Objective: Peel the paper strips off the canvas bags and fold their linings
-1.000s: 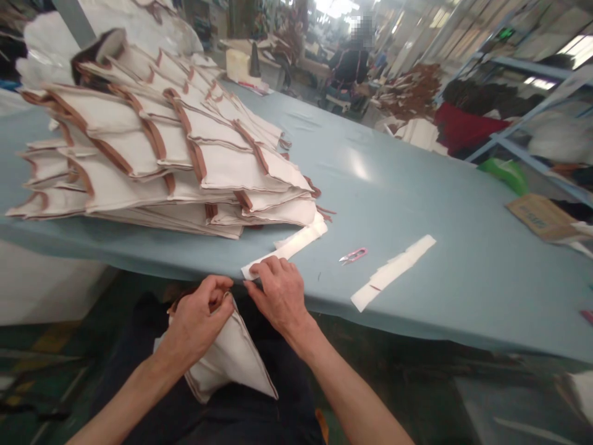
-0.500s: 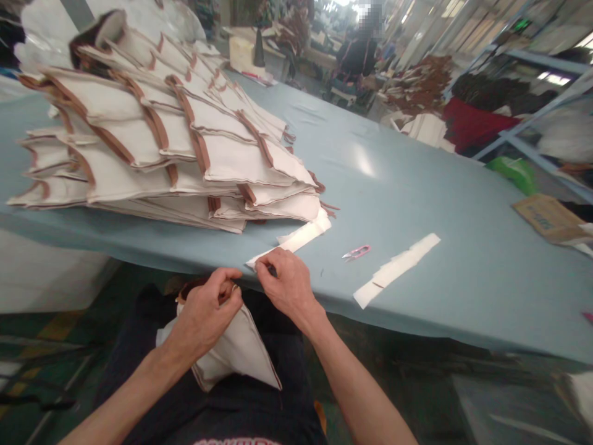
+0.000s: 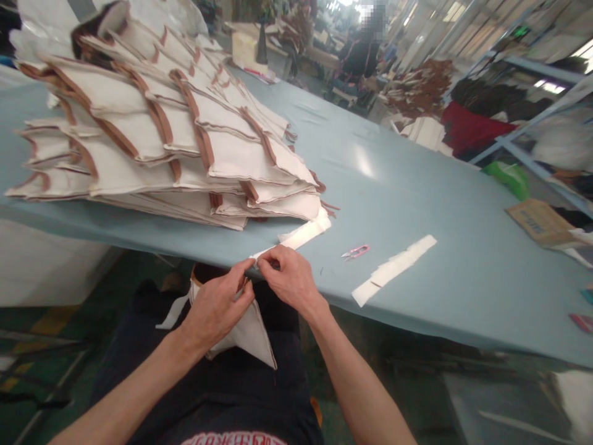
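Observation:
A cream sewn fabric piece with brown edging (image 3: 252, 337) hangs over my lap, and my left hand (image 3: 217, 309) is closed on its upper edge. My right hand (image 3: 291, 278) is pinched at the table edge, its fingertips almost meeting those of my left hand. Whatever lies between the right fingertips is too small to make out. Just behind that hand, a layered white strip (image 3: 308, 232) runs from the table edge up to the stack. Pink-handled thread snips (image 3: 356, 252) lie to the right, apart from both hands.
A large stack of similar cream pieces with brown trim (image 3: 162, 136) covers the left of the blue-grey table (image 3: 370, 204). Another layered white strip (image 3: 398, 266) lies right of the snips. A cardboard box (image 3: 540, 222) sits at the far right. A person (image 3: 359, 59) is in the background.
My left hand has moved up and right with the fabric piece, closer to my right hand. The right hand stays pinched near the table edge. A white tail now shows at the left of the piece.

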Available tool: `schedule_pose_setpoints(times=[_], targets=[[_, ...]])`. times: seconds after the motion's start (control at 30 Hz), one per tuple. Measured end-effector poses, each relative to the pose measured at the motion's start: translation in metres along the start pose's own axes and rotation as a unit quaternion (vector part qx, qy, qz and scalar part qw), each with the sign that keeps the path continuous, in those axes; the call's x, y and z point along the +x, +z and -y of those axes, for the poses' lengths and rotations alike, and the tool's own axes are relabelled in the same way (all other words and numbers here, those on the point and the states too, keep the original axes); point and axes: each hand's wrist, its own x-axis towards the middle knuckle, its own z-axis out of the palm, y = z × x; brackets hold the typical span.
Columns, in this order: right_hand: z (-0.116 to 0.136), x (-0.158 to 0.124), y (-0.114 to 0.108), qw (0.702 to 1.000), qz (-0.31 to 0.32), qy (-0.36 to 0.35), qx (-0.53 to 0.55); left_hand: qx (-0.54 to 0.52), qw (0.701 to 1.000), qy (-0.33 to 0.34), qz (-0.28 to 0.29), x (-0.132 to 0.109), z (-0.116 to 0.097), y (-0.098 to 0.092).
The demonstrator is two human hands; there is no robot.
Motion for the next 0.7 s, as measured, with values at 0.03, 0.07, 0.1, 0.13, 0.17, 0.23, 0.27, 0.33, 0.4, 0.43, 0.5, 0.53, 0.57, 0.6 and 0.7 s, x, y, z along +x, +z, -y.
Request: schedule_pose_setpoints(times=[0.03, 0.07, 0.1, 0.13, 0.17, 0.23, 0.27, 0.33, 0.4, 0.43, 0.5, 0.53, 0.57, 0.6, 0.7], targets=[[0.000, 0.000, 0.000, 1.000, -0.002, 0.006, 0.002, 0.007, 1.000, 0.003, 0.001, 0.000, 0.001, 0.001], [0.001, 0.000, 0.001, 1.000, -0.004, 0.012, 0.004, 0.014, 1.000, 0.007, 0.002, -0.001, 0.002, 0.001], [0.001, 0.000, 0.001, 1.000, -0.007, 0.018, 0.007, 0.022, 1.000, 0.010, 0.004, -0.001, 0.003, 0.002], [0.002, 0.000, 0.002, 1.000, -0.009, 0.025, 0.010, 0.030, 0.999, 0.013, 0.007, -0.001, 0.004, 0.003], [0.003, 0.000, 0.002, 0.999, -0.012, 0.031, 0.013, 0.037, 0.999, 0.017, 0.009, -0.002, 0.006, 0.004], [0.004, -0.001, 0.003, 0.999, -0.019, 0.044, 0.022, 0.050, 0.998, 0.026, 0.011, -0.002, 0.010, 0.006], [0.005, -0.001, 0.004, 0.998, -0.022, 0.050, 0.027, 0.055, 0.998, 0.031, 0.011, -0.003, 0.011, 0.007], [0.006, -0.001, 0.005, 0.997, -0.028, 0.061, 0.040, 0.061, 0.997, 0.043, 0.010, -0.004, 0.015, 0.009], [0.004, 0.001, 0.005, 0.995, -0.035, 0.073, 0.057, 0.065, 0.996, 0.054, 0.010, -0.006, 0.017, 0.011], [0.002, 0.002, 0.005, 0.994, -0.038, 0.080, 0.067, 0.066, 0.996, 0.058, 0.010, -0.007, 0.018, 0.012], [-0.004, 0.006, 0.004, 0.991, -0.043, 0.091, 0.091, 0.071, 0.995, 0.063, 0.010, -0.007, 0.019, 0.013], [-0.007, 0.008, 0.004, 0.989, -0.046, 0.094, 0.105, 0.074, 0.995, 0.063, 0.008, -0.007, 0.018, 0.012], [-0.010, 0.010, 0.003, 0.987, -0.050, 0.096, 0.120, 0.078, 0.995, 0.061, 0.007, -0.006, 0.018, 0.012], [-0.013, 0.012, 0.003, 0.985, -0.055, 0.097, 0.135, 0.082, 0.995, 0.059, 0.007, -0.005, 0.017, 0.010], [-0.019, 0.014, 0.004, 0.977, -0.069, 0.099, 0.178, 0.095, 0.994, 0.046, 0.011, -0.003, 0.011, 0.005]])
